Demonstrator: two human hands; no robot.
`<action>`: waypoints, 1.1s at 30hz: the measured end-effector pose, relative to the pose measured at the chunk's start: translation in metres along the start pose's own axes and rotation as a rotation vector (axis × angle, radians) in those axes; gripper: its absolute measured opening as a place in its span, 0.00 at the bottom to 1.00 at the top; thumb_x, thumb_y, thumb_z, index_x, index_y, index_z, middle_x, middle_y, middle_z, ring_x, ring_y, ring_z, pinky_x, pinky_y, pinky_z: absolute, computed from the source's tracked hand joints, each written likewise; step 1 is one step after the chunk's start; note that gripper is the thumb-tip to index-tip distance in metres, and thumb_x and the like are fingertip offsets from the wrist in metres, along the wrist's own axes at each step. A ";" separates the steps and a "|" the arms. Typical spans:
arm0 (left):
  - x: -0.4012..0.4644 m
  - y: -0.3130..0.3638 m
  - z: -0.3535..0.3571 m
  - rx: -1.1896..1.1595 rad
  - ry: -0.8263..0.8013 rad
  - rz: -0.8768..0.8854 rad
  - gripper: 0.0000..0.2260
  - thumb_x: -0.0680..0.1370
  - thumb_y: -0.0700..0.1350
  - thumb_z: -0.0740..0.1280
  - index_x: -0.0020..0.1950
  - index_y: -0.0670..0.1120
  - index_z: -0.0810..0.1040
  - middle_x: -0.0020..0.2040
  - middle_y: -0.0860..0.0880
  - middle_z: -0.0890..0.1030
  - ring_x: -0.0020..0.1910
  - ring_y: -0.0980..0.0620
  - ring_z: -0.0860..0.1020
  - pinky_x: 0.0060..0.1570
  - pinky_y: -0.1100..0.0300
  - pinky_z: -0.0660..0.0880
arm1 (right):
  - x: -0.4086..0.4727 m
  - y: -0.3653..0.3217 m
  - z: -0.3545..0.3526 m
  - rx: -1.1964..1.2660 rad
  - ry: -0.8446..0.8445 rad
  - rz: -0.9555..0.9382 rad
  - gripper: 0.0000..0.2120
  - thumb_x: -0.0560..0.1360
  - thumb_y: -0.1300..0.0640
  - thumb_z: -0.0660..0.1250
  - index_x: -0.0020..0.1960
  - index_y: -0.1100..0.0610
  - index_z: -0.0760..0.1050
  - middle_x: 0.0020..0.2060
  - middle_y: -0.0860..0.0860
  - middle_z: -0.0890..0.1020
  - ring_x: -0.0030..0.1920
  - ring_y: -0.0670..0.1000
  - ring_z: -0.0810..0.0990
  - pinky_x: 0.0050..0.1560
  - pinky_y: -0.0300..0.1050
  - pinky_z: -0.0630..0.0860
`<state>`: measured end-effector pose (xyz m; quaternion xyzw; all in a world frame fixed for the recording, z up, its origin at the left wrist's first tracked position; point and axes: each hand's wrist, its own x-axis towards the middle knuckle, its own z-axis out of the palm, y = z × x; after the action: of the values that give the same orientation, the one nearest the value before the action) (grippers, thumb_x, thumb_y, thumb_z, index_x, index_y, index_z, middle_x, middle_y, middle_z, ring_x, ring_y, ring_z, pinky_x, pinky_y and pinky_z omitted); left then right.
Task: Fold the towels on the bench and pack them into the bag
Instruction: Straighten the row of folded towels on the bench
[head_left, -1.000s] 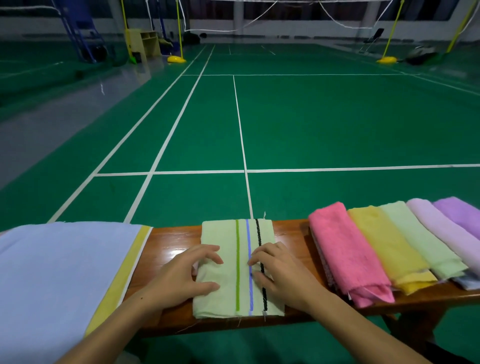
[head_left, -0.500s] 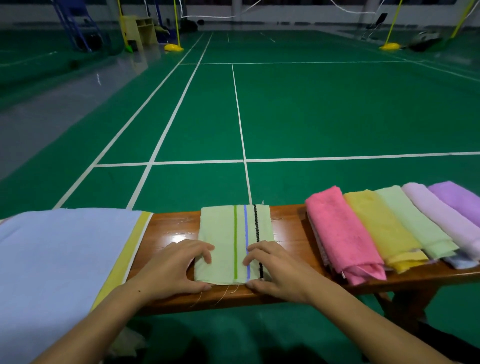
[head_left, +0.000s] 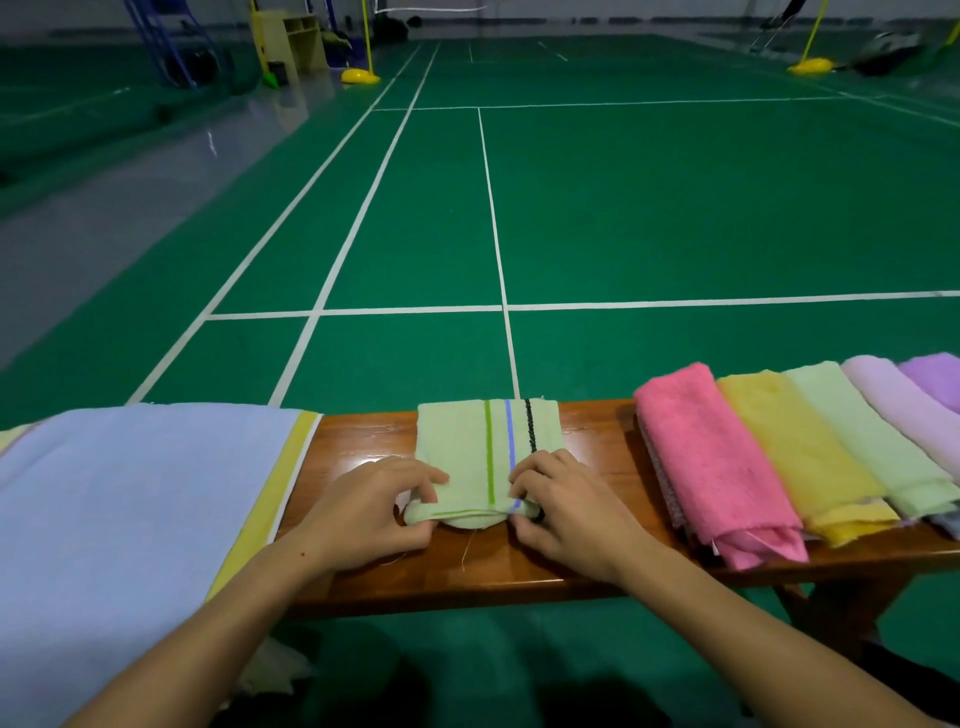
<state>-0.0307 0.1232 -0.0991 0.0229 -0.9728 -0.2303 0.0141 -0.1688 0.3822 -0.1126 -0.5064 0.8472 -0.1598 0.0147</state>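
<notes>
While both hands, left (head_left: 374, 512) and right (head_left: 563, 512), each keep a pinching grip on the near edge of the striped towel (head_left: 488, 441) mid-surface (head_left: 597, 566), folding is underway; next, carry that edge forward evenly.

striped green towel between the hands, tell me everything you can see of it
The pale green woven towel with three lengthwise stripes, green, blue and black, lies folded into a narrow strip across the glossy brown wooden bench. Its far end lies flat at the bench's far edge; its near end is turned up into a rounded roll. The left hand and right hand pinch that roll at either side. Loose threads trail from its near edge. It looks thin, and touches no other towel.
</notes>
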 end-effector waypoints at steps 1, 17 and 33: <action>0.000 -0.001 -0.001 -0.060 0.011 -0.024 0.08 0.72 0.59 0.72 0.50 0.61 0.81 0.61 0.70 0.81 0.61 0.64 0.78 0.56 0.59 0.80 | 0.000 0.001 -0.002 0.064 -0.014 0.020 0.15 0.78 0.42 0.62 0.58 0.49 0.78 0.60 0.43 0.79 0.59 0.48 0.74 0.61 0.47 0.75; -0.029 0.029 -0.017 -0.526 -0.189 -0.109 0.06 0.76 0.50 0.74 0.48 0.50 0.81 0.30 0.53 0.78 0.31 0.54 0.69 0.37 0.55 0.64 | -0.025 -0.016 -0.030 0.646 -0.205 0.220 0.06 0.78 0.49 0.70 0.51 0.51 0.79 0.38 0.47 0.82 0.35 0.43 0.73 0.38 0.43 0.70; -0.002 0.032 -0.020 -0.761 0.096 -0.121 0.15 0.83 0.57 0.68 0.69 0.58 0.76 0.65 0.53 0.83 0.65 0.50 0.81 0.65 0.39 0.78 | -0.005 0.001 -0.044 1.283 -0.170 0.353 0.20 0.76 0.61 0.77 0.67 0.60 0.80 0.61 0.53 0.86 0.64 0.55 0.84 0.61 0.46 0.80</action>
<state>-0.0295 0.1431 -0.0672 0.0839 -0.8130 -0.5738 0.0534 -0.1757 0.3986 -0.0719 -0.2620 0.6505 -0.5865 0.4052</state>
